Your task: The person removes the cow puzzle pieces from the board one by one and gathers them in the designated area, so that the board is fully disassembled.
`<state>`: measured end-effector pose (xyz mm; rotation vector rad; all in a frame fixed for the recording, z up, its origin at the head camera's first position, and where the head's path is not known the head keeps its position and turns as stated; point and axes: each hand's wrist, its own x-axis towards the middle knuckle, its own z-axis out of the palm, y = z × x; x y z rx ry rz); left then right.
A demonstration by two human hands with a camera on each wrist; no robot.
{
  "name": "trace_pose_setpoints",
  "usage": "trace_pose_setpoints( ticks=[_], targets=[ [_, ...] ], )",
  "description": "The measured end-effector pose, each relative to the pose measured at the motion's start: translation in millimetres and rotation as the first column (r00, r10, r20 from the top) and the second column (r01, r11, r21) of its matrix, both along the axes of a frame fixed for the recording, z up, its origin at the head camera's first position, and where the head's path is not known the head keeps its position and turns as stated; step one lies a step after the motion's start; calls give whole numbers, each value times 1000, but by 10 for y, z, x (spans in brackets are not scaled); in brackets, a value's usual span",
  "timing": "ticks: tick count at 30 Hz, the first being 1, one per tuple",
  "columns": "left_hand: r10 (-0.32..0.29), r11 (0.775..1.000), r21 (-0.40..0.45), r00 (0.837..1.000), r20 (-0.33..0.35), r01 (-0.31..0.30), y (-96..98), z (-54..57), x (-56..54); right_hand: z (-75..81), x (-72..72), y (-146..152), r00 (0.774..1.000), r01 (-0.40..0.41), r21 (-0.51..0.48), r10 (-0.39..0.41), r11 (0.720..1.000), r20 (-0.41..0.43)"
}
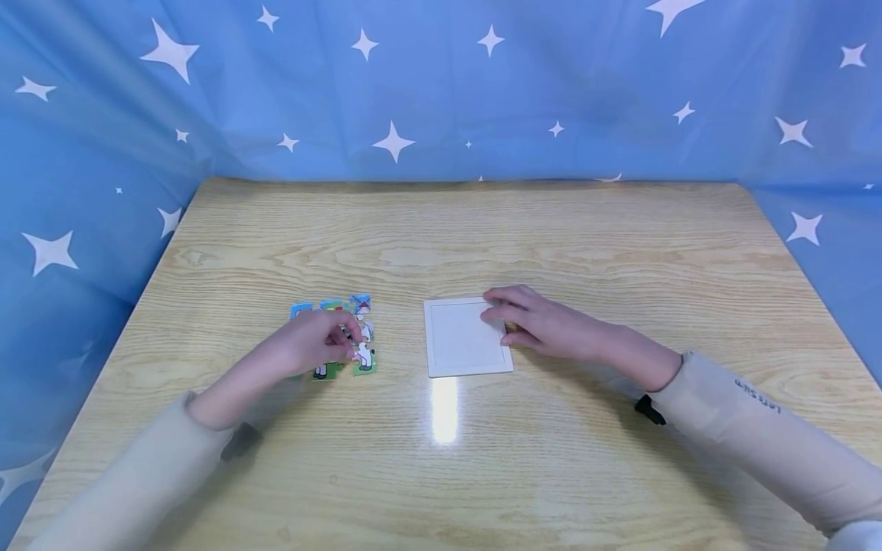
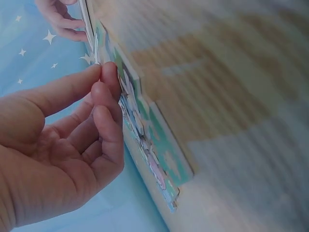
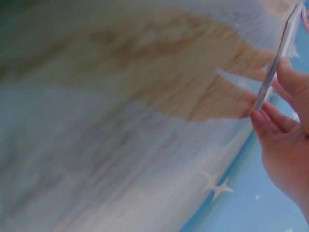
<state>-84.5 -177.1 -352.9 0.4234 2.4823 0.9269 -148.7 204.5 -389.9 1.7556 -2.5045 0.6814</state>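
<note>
My left hand is over a cluster of flat picture puzzle pieces on the left of the table, covering part of them. In the left wrist view its thumb and index finger pinch a thin puzzle piece by its edge, with the other fingers curled in. More pieces lie beside these fingertips, showing green and white print. My right hand rests with extended fingers on the right side of a square white puzzle tray. In the right wrist view the fingertips touch the tray's edge.
The wood-grain table carries a bright light reflection in front of the tray. A blue curtain with white stars hangs behind and to the sides. A dark wrist device sits under the right sleeve.
</note>
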Motion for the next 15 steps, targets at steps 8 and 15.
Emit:
trace_pose_setpoints(
  ticks=[8, 15],
  targets=[
    [40, 996, -78, 999, -1, -40, 20, 55, -29, 6, 9, 6, 1000, 10, 10, -10, 1000, 1],
    [96, 989, -99, 983, -159, -113, -23, 65, -66, 41, 13, 56, 999, 37, 72, -40, 997, 35]
  ],
)
